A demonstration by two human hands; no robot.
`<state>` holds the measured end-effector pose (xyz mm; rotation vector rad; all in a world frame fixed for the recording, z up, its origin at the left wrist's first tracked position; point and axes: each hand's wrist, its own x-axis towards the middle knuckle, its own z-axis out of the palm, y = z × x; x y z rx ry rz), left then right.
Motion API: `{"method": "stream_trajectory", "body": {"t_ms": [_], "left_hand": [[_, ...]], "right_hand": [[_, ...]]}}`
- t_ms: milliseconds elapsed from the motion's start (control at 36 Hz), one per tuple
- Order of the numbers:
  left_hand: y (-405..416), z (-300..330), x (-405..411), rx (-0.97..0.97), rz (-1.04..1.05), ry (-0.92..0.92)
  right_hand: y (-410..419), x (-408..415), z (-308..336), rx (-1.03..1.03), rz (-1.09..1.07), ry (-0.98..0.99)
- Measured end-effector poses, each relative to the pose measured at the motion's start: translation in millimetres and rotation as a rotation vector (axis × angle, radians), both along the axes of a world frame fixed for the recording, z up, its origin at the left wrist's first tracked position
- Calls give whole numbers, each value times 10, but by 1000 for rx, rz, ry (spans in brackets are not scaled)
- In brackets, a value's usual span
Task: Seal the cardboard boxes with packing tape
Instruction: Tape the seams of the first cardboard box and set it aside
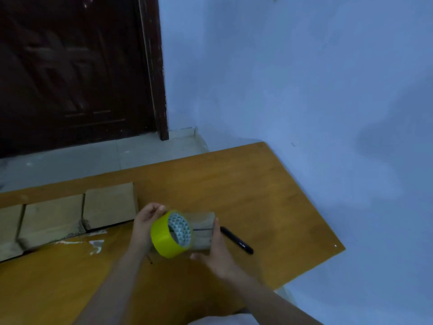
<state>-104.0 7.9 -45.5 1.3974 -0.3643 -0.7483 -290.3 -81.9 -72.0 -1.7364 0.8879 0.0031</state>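
A yellow roll of packing tape [164,240] with a patterned white core is held up over the wooden table [269,195], gripped by my left hand [145,221] from its left side. Behind the roll sits a small cardboard box [203,228] with a seam across its top. My right hand [218,252] holds this box at its right and near side, thumb along the right edge. Three more cardboard boxes [110,205] stand in a row at the left of the table.
A black pen [236,240] lies on the table just right of the small box. Scraps of clear tape [96,245] lie on the table in front of the row. A dark wooden door [70,66] and a blue wall [304,90] stand beyond.
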Motion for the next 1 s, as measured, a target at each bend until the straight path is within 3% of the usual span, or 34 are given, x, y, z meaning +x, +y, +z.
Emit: {"method": "stream_trajectory", "body": {"t_ms": [139, 278, 361, 472, 639, 694, 778, 889, 1000], "left_hand": [[-34, -16, -101, 34, -3, -113], [-35, -39, -127, 74, 27, -185], [-64, 40, -132, 61, 73, -224], [-144, 182, -187, 127, 100, -380], [-415, 530, -345, 232, 35, -488], [-538, 679, -349, 232, -41, -463], [-735, 841, -266, 187, -164, -275], [-1011, 878, -98, 274, -233, -318], [-1175, 809, -84, 447, -276, -437]], "right_hand": [[-189, 128, 61, -97, 25, 11], [-351, 145, 33, -64, 82, -35], [-359, 162, 256, -164, -2, -27], [-237, 20, 726, 6, -219, -371], [-61, -96, 1063, 0, 28, -397], [-77, -142, 1119, 13, -10, -433], [-162, -208, 1191, -23, -101, -483], [-262, -233, 1275, -53, -98, -410], [-362, -224, 1247, -179, -95, -193]]}}
